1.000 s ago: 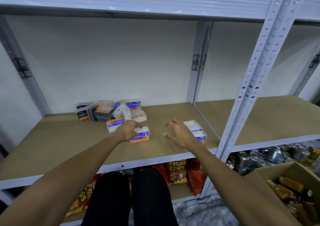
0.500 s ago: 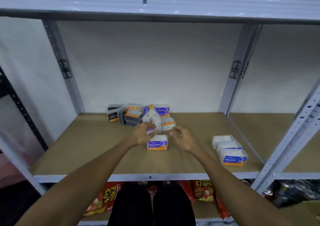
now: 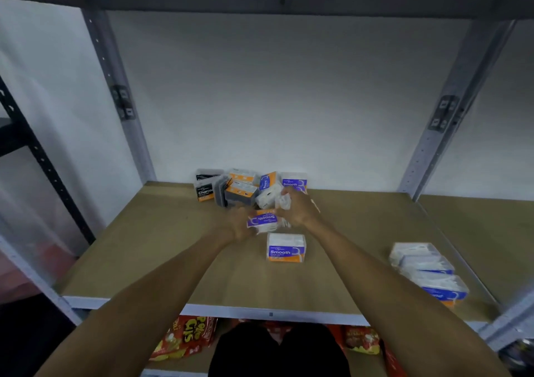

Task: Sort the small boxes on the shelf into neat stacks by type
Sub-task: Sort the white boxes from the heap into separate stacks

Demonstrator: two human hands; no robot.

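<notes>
A jumble of small boxes (image 3: 245,188) lies at the back of the wooden shelf (image 3: 173,261): black "Charcoal" boxes (image 3: 204,193), grey-orange ones and white-purple ones. My left hand (image 3: 241,223) grips an upside-down white-purple "Smooth" box (image 3: 264,221) just above the shelf. My right hand (image 3: 297,207) is closed on a clear white box (image 3: 282,201) at the pile's right edge. One "Smooth" box (image 3: 286,247) stands alone in front of my hands. A row of white-purple boxes (image 3: 427,272) lies at the shelf's right end.
Grey metal uprights (image 3: 450,116) frame the bay and a shelf beam (image 3: 260,0) runs overhead. Red chip bags (image 3: 187,336) fill the lower shelf. My dark-clothed knees (image 3: 277,350) are below the shelf's front edge.
Both hands moved back toward the pile. My left hand lifted a "Smooth" box and turned it over; my right hand went from open to closing on a white box. The camera swung left.
</notes>
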